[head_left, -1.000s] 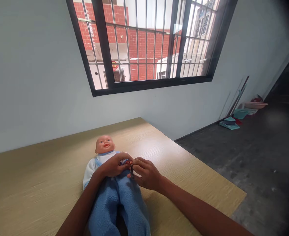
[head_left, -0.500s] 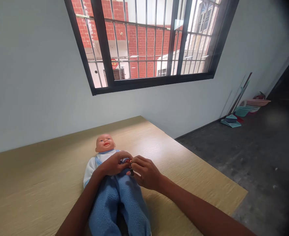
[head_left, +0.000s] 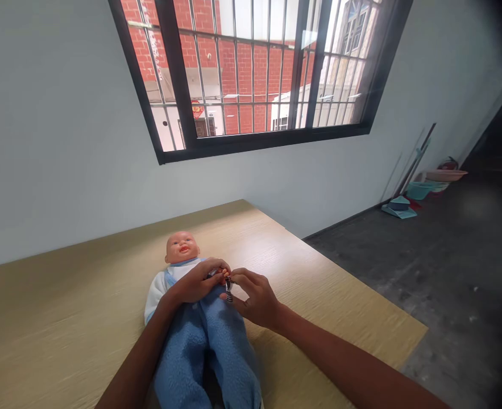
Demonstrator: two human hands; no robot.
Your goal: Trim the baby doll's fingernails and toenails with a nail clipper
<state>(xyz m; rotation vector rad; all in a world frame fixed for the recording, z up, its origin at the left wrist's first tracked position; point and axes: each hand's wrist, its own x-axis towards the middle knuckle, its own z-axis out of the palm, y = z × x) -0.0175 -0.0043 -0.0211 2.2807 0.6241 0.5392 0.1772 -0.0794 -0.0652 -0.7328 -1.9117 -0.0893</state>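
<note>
A baby doll (head_left: 210,329) in blue overalls and a white top lies on its back on the wooden table (head_left: 84,295), its head toward the wall. My left hand (head_left: 202,279) rests across the doll's belly, thumb and fingers closed around the doll's small hand (head_left: 225,274). Between the thumb and fingers of my right hand (head_left: 257,296) is a small shiny metal nail clipper (head_left: 229,291). Its upper end is at the doll's fingers; whether it touches them is too small to tell.
A barred window (head_left: 251,74) is set in the pale wall (head_left: 63,142) behind the table. Off the table's right edge, a dustpan (head_left: 399,208) and several basins (head_left: 421,189) stand on the dark floor (head_left: 361,244) against the wall.
My right fingers have opened a little and shifted, so more of the nail clipper shows. The doll's fingers are more visible. My left hand has hardly moved.
</note>
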